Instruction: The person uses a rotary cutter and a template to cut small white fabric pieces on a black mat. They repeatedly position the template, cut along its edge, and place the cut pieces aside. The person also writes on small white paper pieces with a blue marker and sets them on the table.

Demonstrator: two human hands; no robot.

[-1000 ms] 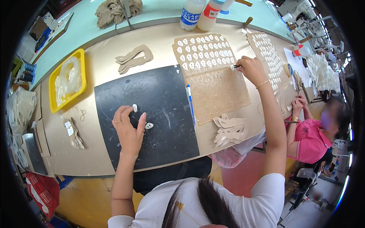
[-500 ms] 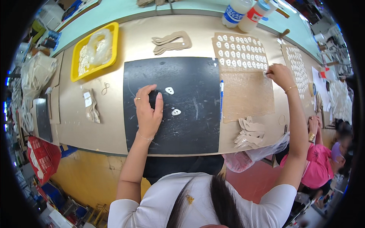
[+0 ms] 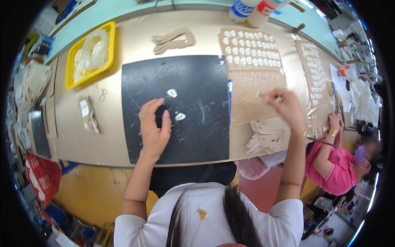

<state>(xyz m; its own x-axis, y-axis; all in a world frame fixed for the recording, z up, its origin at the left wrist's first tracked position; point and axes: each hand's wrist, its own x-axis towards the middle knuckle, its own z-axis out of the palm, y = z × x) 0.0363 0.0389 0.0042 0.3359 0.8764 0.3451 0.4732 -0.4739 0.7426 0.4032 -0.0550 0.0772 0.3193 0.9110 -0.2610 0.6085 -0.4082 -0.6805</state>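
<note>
Drawn back toward the person, the right hand has left the place at the right of the brown sheet where it was a half-second ago, and one white piece now shows there. From the head view, the only one I have, that hand is blurred above the lower, bare part of the sheet, its fingers bent; whether they pinch anything I can't tell. Above the lone piece sit four close rows of white pieces. Over on the black board, the left hand has edged nearer two loose pieces, thumb and forefinger spread apart, with nothing visible between them. Both pieces lie flat just beyond the fingertips, well apart from each other. Between board and sheet lies a blue pen. Tan cutouts are heaped at the sheet's near edge, and more lie behind the board. To the left, a yellow tray on the worktop holds a clear bag and small white bits. Off to the right, a co-worker in pink has both hands by the worktop's edge.
</note>
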